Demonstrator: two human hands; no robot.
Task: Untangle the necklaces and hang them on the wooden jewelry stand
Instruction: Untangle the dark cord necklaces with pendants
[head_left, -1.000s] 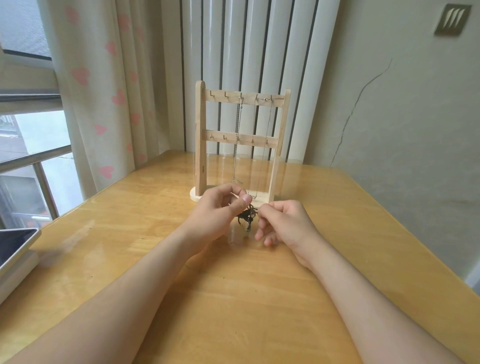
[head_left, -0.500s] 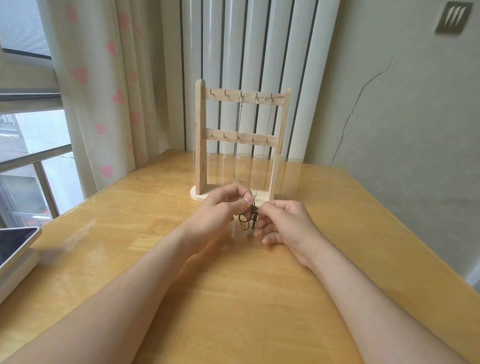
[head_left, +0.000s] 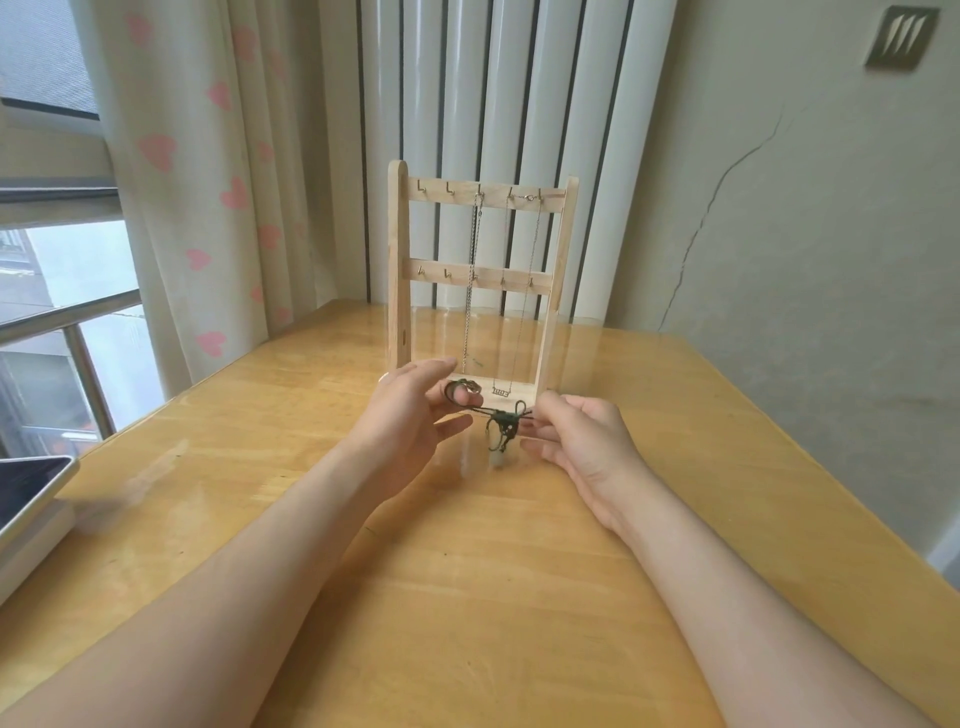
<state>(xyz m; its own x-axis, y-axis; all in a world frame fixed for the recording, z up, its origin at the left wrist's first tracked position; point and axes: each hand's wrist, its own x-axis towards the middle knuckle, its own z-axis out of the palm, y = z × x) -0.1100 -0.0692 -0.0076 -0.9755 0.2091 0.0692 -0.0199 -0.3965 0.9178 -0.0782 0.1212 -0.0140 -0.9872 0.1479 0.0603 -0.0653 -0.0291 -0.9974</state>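
Note:
A wooden jewelry stand with two rows of small hooks stands at the back of the table. Two thin chain necklaces hang from its top bar; one carries a lettered pendant near the base. In front of the stand I hold a dark cord necklace with a knotted tangle stretched between both hands above the table. My left hand pinches one end, with a loop around the thumb tip. My right hand pinches the other end at the knot.
The yellow wooden table has a glossy cover. A tablet on a white box lies at the left edge. A heart-print curtain and window stand to the left, a wall to the right.
My hands have moved apart, the left going left, drawing the cord taut between them. The tangle, bunched between my fingertips before, now hangs beside my right hand.

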